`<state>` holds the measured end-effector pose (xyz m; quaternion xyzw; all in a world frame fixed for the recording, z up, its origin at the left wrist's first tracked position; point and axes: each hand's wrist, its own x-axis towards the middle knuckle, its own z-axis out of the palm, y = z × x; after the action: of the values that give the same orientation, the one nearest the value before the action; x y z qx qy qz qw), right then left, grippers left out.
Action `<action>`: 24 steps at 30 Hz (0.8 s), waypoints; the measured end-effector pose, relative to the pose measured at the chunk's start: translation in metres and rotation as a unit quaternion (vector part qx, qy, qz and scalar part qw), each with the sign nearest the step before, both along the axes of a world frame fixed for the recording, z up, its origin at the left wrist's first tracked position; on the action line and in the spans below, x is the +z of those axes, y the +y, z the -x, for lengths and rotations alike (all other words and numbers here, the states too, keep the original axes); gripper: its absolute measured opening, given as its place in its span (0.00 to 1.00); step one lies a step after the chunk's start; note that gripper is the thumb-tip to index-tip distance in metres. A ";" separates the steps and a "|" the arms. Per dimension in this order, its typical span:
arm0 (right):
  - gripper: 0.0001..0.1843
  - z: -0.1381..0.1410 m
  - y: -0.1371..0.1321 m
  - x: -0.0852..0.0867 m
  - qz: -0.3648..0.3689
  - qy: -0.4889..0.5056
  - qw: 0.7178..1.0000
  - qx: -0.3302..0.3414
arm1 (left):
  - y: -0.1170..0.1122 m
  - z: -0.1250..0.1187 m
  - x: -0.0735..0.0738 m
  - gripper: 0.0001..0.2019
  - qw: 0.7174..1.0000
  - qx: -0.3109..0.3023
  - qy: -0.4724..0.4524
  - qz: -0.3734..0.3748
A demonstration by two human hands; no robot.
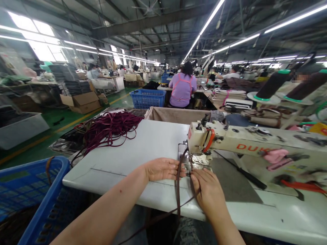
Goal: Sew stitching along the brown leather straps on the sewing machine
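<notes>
With left hand (160, 169) fingers pressed together and right hand (208, 190) fingers pinching a brown strap (178, 194) at the presser foot (197, 159), a slip could catch a fingertip.

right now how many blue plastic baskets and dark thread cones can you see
blue plastic baskets: 3
dark thread cones: 2
total: 5
</notes>
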<state>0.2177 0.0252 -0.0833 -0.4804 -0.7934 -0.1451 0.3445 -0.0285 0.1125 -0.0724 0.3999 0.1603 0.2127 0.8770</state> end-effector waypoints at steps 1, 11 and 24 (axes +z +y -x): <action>0.21 0.000 0.000 0.000 0.002 0.003 1.000 0.000 | 0.000 0.000 0.000 0.18 1.000 0.000 0.000 0.001; 0.20 -0.001 0.001 -0.002 -0.014 0.002 1.000 0.002 | 0.001 -0.001 -0.003 0.18 1.000 -0.003 -0.003 -0.002; 0.28 -0.013 0.016 -0.009 -0.099 -0.063 0.992 0.049 | 0.017 0.000 -0.021 0.22 0.999 -0.029 -0.007 -0.019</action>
<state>0.2304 0.0411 -0.0927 -0.3943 -0.8179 -0.2352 0.3467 -0.0283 0.1291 -0.0934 0.4192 0.1383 0.1925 0.8764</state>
